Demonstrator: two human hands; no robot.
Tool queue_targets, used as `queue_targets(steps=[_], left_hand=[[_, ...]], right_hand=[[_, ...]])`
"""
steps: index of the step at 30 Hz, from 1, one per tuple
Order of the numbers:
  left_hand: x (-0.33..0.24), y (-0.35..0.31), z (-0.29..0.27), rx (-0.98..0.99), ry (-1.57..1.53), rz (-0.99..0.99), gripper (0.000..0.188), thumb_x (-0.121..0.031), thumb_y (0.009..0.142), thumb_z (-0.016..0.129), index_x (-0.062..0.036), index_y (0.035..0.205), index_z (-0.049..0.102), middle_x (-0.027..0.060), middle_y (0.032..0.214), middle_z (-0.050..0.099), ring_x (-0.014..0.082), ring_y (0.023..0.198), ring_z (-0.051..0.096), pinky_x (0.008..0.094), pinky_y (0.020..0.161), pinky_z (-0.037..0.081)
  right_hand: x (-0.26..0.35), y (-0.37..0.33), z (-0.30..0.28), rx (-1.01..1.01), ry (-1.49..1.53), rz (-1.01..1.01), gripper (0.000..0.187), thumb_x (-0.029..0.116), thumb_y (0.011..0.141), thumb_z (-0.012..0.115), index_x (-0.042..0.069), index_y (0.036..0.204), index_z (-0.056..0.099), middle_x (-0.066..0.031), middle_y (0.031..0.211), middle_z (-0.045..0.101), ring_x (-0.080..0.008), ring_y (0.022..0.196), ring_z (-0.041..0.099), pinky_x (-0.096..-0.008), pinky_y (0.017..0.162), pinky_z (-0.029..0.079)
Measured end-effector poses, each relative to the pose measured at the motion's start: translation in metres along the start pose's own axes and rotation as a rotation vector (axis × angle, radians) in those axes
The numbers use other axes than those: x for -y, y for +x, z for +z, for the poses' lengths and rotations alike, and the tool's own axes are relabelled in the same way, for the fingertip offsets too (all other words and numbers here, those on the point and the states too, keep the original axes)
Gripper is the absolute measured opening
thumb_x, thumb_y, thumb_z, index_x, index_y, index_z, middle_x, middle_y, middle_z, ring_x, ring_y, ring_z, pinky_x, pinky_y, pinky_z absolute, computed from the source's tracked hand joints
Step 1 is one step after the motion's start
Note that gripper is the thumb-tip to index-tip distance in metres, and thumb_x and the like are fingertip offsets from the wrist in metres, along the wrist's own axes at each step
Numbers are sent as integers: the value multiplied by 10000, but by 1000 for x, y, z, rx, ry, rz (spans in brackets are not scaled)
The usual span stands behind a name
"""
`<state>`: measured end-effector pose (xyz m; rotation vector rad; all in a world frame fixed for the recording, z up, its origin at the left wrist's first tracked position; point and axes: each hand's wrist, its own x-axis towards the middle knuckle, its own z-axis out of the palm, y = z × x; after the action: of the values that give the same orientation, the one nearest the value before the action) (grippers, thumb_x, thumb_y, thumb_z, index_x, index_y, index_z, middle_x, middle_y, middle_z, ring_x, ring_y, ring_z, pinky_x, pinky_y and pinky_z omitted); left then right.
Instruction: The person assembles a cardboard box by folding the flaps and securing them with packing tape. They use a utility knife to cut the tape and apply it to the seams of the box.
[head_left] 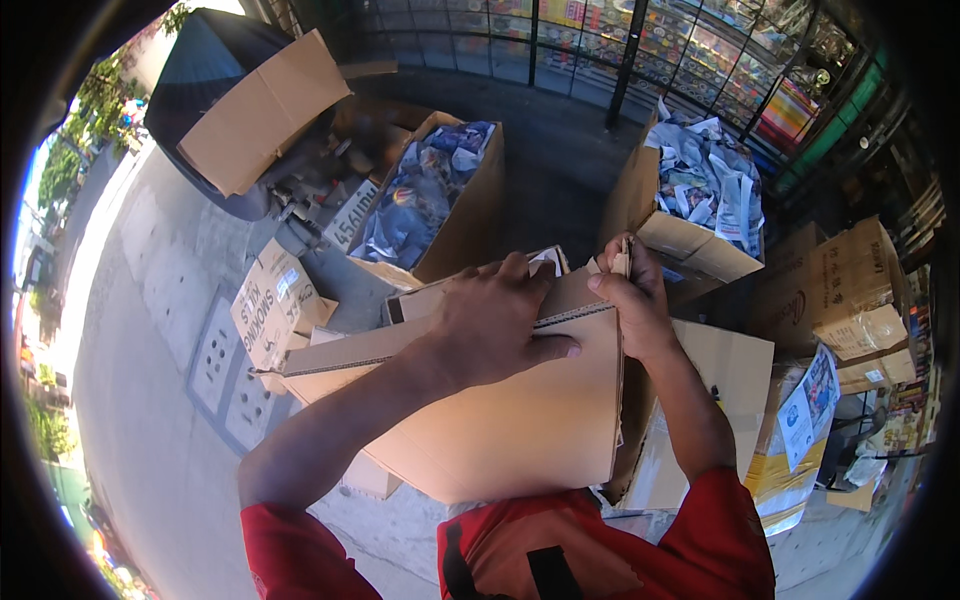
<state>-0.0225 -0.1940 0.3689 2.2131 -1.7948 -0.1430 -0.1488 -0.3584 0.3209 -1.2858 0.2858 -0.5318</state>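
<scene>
A plain brown cardboard box [500,420] is in front of my red-sleeved body, its large near panel facing me. Across its top edge lies my left hand [495,315], the thumb on the near panel and the fingers over the flap behind. At the box's right corner, my right hand [637,300] is closed on a torn, folded bit of cardboard [615,258], thumb on the near side. The far fingertips of both hands are partly hidden. The box's inside does not show clearly.
Two open cartons hold crumpled newspaper: one carton [465,215] ahead left, another carton [690,228] ahead right. More cardboard boxes [850,290] stand at the right, beside a yellow-taped box [795,480]. A printed carton [280,305] lies left on the concrete. A metal grille [620,70] runs behind.
</scene>
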Motion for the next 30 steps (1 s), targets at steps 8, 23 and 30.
queue_targets(steps=[8, 23, 30], left_hand=[[58, -7, 34, -209, 229, -175, 639, -511, 893, 692, -75, 1350, 592, 185, 1436, 496, 387, 1343, 473, 575, 1063, 404], [259, -82, 236, -317, -263, -935, 1092, -583, 766, 800, -39, 1569, 299, 237, 1664, 129, 427, 1505, 241, 483, 1187, 321], [269, -81, 261, -550, -497, -892, 1081, -462, 787, 814, -16, 1582, 232, 248, 1637, 226, 396, 1491, 303, 444, 1173, 347]], right_hand=[[-54, 65, -37, -189, -274, 32, 254, 321, 976, 708, 122, 1023, 557, 58, 865, 505, -36, 803, 476, -222, 701, 414], [-257, 156, -96, -468, -1185, 45, 678, 480, 931, 674, -6, 1391, 561, -261, 1166, 685, -419, 1110, 658, -453, 983, 503], [-256, 159, -78, -588, -1060, 152, 524, 474, 944, 666, 6, 1174, 620, -253, 1080, 712, -425, 1079, 668, -495, 941, 502]])
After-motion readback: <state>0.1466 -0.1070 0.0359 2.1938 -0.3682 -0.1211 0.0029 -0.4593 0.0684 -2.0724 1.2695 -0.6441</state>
